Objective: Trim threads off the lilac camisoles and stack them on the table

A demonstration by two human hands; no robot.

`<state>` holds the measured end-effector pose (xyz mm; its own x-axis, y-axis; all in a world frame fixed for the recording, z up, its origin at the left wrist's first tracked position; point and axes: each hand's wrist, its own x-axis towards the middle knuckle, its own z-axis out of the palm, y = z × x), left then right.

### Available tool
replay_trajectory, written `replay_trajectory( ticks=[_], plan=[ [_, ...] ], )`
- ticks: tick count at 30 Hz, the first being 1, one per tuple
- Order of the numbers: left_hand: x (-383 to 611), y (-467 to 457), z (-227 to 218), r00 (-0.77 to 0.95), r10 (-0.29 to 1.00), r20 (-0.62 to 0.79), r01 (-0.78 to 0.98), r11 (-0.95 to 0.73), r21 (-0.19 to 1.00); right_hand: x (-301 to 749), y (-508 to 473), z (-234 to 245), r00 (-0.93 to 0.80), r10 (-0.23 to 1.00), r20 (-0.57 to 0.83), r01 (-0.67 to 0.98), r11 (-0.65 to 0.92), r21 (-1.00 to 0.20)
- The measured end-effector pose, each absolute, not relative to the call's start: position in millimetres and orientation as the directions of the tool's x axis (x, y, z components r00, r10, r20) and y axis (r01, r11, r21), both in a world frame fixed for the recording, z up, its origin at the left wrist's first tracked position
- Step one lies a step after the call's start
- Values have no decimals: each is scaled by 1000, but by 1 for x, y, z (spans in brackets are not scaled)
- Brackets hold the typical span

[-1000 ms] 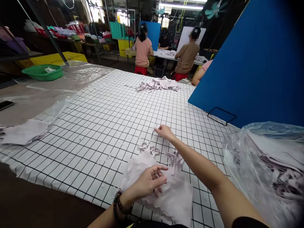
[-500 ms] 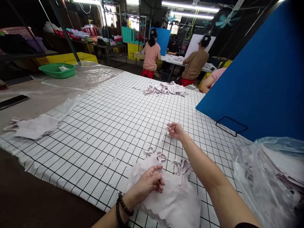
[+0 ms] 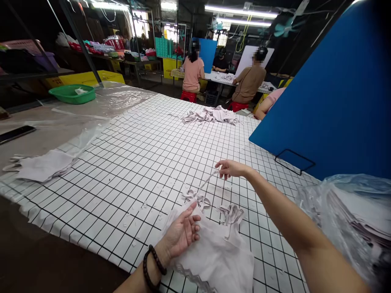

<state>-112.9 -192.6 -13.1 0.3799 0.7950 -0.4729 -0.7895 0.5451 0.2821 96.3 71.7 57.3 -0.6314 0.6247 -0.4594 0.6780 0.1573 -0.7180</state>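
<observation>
A stack of pale camisoles (image 3: 220,252) with a scalloped hem lies flat in front of me. Its thin straps are bunched in two clusters at the far edge. My right hand (image 3: 231,168) is beyond the stack, its fingers closed on the end of one strap (image 3: 208,178), which rises slackly from the left bunch (image 3: 204,201). My left hand (image 3: 183,234), with dark beads at the wrist, hovers over the left side of the stack. Its palm is turned partly up, thumb stretched towards the left bunch and fingers loosely curled; I see nothing held in it.
White grid cloth (image 3: 146,150) covers the table, with small scraps on it. A heap of pale garments (image 3: 212,115) lies at the far side, folded ones (image 3: 45,165) at left. A blue panel (image 3: 330,101) and a plastic bag (image 3: 345,228) stand right. Co-workers sit beyond.
My left hand has turned its palm upward and its thumb has moved towards the left bunch. My right hand has flattened and tilted down; the strap now bows instead of running straight.
</observation>
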Motion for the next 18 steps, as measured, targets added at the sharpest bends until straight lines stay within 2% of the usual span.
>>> replay_trajectory(
  ticks=[3,6,11,18],
  plan=[
    [-113,-193,-14,374,798,-473,-793,540,283,98,68,59,-623,669,-405,728,307,-613],
    [-112,-194,-14,373,800,-470,-791,539,289,99,66,54,-581,747,-325,744,324,-585],
    [-112,-193,-13,377,795,-475,-776,551,307,102,66,39,-439,875,-205,657,157,-737],
    [-112,-193,-12,377,791,-482,-765,560,319,92,54,25,-368,906,-210,321,-88,-943]
  ],
)
